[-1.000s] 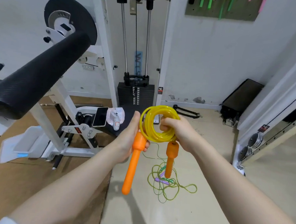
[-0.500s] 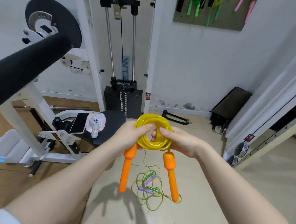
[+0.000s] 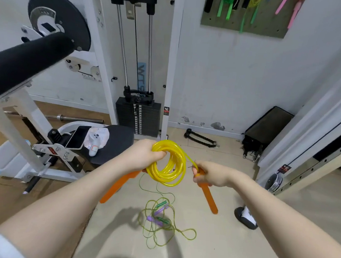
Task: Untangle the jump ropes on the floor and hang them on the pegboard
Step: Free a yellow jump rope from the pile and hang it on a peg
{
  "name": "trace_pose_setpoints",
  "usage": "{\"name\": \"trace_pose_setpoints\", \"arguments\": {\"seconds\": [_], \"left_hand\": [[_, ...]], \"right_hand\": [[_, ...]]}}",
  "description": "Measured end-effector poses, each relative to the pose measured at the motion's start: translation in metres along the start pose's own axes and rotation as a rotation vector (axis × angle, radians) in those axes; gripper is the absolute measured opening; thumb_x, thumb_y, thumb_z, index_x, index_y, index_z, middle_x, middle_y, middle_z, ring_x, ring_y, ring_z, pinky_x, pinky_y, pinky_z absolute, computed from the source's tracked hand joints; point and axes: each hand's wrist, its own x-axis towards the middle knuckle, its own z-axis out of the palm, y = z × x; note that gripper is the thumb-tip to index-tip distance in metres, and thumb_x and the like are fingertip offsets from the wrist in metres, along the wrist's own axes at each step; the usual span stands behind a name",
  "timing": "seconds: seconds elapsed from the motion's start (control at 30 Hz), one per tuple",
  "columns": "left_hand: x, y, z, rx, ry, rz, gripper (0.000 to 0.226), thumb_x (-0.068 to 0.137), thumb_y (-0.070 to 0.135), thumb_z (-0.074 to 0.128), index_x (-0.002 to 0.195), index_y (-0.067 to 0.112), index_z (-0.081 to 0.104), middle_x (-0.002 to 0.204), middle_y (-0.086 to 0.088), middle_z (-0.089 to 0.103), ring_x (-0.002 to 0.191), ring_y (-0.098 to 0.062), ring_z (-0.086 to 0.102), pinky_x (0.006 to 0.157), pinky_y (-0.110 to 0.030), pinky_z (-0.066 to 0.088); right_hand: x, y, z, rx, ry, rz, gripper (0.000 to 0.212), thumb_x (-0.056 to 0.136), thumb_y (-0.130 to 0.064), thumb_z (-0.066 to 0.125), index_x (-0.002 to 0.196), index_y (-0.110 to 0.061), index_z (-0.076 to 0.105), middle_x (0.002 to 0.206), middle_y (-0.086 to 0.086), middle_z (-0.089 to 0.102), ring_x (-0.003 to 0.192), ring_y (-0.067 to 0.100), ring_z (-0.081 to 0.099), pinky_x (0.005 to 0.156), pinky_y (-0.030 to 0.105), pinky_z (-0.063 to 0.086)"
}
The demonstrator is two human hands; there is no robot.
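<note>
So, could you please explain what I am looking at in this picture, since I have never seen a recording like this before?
There is no machine here: a camera worn on a person's head looks down at their two bare hands in a gym. The left hand grips a coiled yellow jump rope; the right hand holds one of its orange handles. Below, on the floor, lies a tangled green rope with green and purple handles. On the wall above, a pegboard already holds several ropes.

Blue vertical sticker [image 3: 142, 75] behind the cable machine's guide rods reading "WTS", other labels too small to read
</note>
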Motion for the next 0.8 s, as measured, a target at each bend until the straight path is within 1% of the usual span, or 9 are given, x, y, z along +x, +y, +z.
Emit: {"name": "trace_pose_setpoints", "arguments": {"seconds": [0.1,0.13,0.2,0.3,0.43,0.5,0.57,0.67,0.8], "left_hand": [[0.004,-0.001,0.007,0.099,0.066,-0.08,0.031,0.087,0.02,0.055,0.057,0.018,0.048,0.056,-0.005,0.058,0.05,-0.018,0.058,0.047,-0.02,0.045],[0.004,-0.001,0.009,0.11,0.085,-0.108,0.036,0.087,0.021,0.055,0.053,0.018,0.045,0.05,-0.001,0.054,0.043,-0.013,0.053,0.042,-0.015,0.041],[0.004,0.001,0.013,0.058,0.069,-0.151,0.041,0.087,0.019,0.056,0.049,0.018,0.041,0.039,0.002,0.047,0.032,-0.008,0.046,0.037,-0.014,0.038],[0.002,0.007,0.019,-0.07,0.019,-0.194,0.04,0.089,0.017,0.055,0.052,0.017,0.043,0.032,0.003,0.044,0.028,-0.009,0.044,0.037,-0.018,0.04],[0.006,0.014,0.022,-0.092,0.001,-0.195,0.041,0.09,0.02,0.055,0.051,0.016,0.043,0.033,0.001,0.045,0.03,-0.014,0.044,0.043,-0.022,0.043],[0.008,0.016,0.024,-0.092,-0.028,-0.2,0.041,0.09,0.023,0.055,0.051,0.015,0.045,0.033,0.0,0.046,0.032,-0.015,0.045,0.046,-0.024,0.044],[0.01,0.019,0.026,-0.121,-0.066,-0.201,0.041,0.091,0.024,0.055,0.052,0.014,0.047,0.033,-0.001,0.045,0.032,-0.017,0.044,0.048,-0.027,0.044],[0.013,0.023,0.031,-0.19,-0.088,-0.208,0.037,0.088,0.02,0.057,0.052,0.014,0.052,0.039,-0.004,0.046,0.034,-0.018,0.045,0.045,-0.025,0.042],[0.016,0.027,0.036,-0.378,-0.138,-0.225,0.03,0.089,0.014,0.055,0.058,0.012,0.056,0.043,-0.004,0.047,0.034,-0.016,0.042,0.038,-0.019,0.037]], "right_hand": [[-0.013,-0.018,-0.026,0.557,0.177,-0.105,0.007,0.093,-0.012,0.054,0.094,-0.015,0.048,0.077,0.006,0.062,0.062,0.015,0.059,0.044,0.02,0.044],[-0.016,-0.027,-0.034,0.737,0.232,-0.142,0.007,0.094,-0.018,0.052,0.098,-0.012,0.051,0.076,0.007,0.063,0.061,0.017,0.059,0.043,0.02,0.043],[-0.02,-0.046,-0.043,0.977,0.33,-0.211,0.025,0.096,-0.028,0.048,0.099,-0.005,0.056,0.071,0.007,0.061,0.056,0.016,0.056,0.045,0.02,0.044],[-0.012,-0.063,-0.038,0.964,0.528,-0.271,0.028,0.097,-0.031,0.046,0.092,-0.005,0.057,0.068,0.007,0.057,0.053,0.013,0.053,0.048,0.02,0.046],[0.002,-0.078,-0.027,1.114,0.636,-0.239,0.032,0.1,-0.036,0.037,0.087,-0.01,0.049,0.065,0.004,0.048,0.051,0.011,0.048,0.049,0.02,0.042],[0.007,-0.083,-0.025,1.006,0.727,-0.232,0.035,0.101,-0.036,0.031,0.084,-0.011,0.049,0.066,0.001,0.047,0.055,0.01,0.045,0.049,0.017,0.04],[0.012,-0.083,-0.025,0.891,0.822,-0.27,0.033,0.101,-0.036,0.029,0.09,-0.011,0.046,0.07,-0.001,0.047,0.06,0.009,0.043,0.047,0.01,0.038],[0.017,-0.08,-0.025,0.818,0.937,-0.326,0.024,0.1,-0.037,0.033,0.093,-0.017,0.044,0.075,-0.004,0.048,0.066,0.007,0.046,0.06,0.014,0.04],[0.014,-0.079,-0.021,0.782,1.036,-0.377,0.016,0.099,-0.029,0.039,0.102,-0.013,0.042,0.079,-0.002,0.049,0.066,0.006,0.047,0.059,0.011,0.039]]}}
